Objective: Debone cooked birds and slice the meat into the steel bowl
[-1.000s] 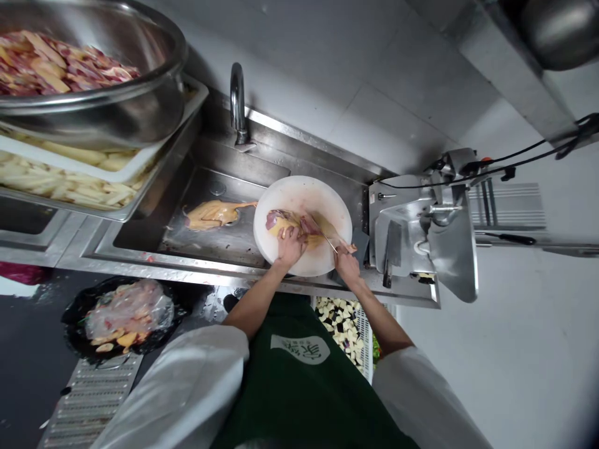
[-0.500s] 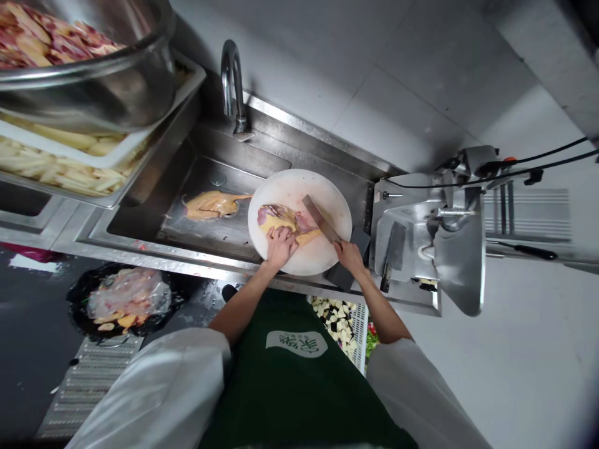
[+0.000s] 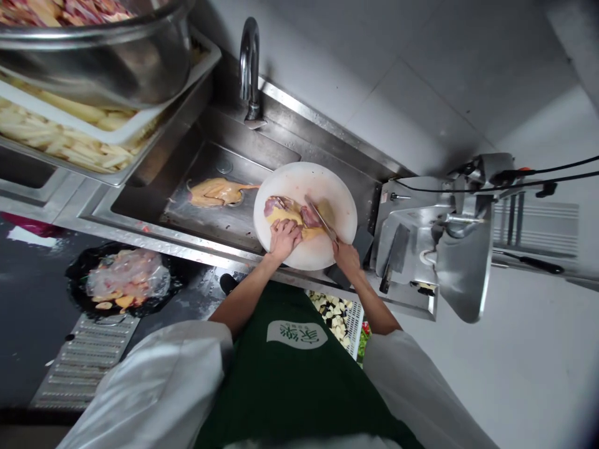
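Note:
A round white chopping board [image 3: 327, 187] rests over the right end of a steel sink [image 3: 154, 187]. On it lies a raw poultry carcass [image 3: 281, 211], yellow-skinned with dark red flesh. My left hand [image 3: 283, 239] presses down on its near side, fingers curled over the meat. My right hand [image 3: 346, 255] grips the handle of a cleaver [image 3: 319, 218], whose blade sits on the carcass beside my left hand.
A second raw carcass [image 3: 215, 191] lies in the sink basin under the tap [image 3: 250, 62]. At left, a big steel bowl [image 3: 103, 56] of cut meat sits on trays of pale strips [image 3: 56, 143]. A meat slicer [image 3: 449, 243] stands right. On the floor: a black bag of scraps [image 3: 124, 284] and a crate of diced vegetables [image 3: 334, 312].
The cleaver was raised off the meat half a second ago and has come back down onto the carcass. My left hand has kept its hold on the meat.

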`<state>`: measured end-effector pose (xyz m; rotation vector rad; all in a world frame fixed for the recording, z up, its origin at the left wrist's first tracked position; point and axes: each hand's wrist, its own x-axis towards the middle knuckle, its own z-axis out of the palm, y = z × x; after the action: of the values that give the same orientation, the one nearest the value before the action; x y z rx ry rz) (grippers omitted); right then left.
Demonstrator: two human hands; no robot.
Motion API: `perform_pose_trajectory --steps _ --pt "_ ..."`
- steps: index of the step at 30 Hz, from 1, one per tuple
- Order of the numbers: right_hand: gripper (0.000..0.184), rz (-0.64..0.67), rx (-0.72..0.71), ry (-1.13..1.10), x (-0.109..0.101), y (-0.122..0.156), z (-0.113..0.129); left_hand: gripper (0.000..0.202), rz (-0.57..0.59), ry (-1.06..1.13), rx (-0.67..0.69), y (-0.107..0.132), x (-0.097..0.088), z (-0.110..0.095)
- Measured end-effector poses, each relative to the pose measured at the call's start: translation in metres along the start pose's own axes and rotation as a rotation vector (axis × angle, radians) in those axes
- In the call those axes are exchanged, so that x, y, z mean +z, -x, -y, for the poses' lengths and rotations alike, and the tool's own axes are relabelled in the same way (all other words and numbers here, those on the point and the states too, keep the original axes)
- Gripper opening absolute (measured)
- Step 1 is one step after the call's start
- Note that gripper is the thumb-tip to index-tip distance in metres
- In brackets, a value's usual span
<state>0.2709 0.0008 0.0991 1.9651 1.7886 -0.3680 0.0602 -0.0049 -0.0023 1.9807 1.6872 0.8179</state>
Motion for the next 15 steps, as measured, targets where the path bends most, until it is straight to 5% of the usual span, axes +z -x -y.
perform_pose_trajectory --steps 8,15 --pt "0.050 -0.070 0.069 -0.044 0.000 0.015 -0.046 0.022 -0.018 0.010 -0.004 -0.004 0.001 -0.001" --pt "0.051 -0.068 0.070 -0.031 -0.010 0.001 -0.022 0.020 -0.018 0.011 0.001 -0.001 -0.002 -0.004"
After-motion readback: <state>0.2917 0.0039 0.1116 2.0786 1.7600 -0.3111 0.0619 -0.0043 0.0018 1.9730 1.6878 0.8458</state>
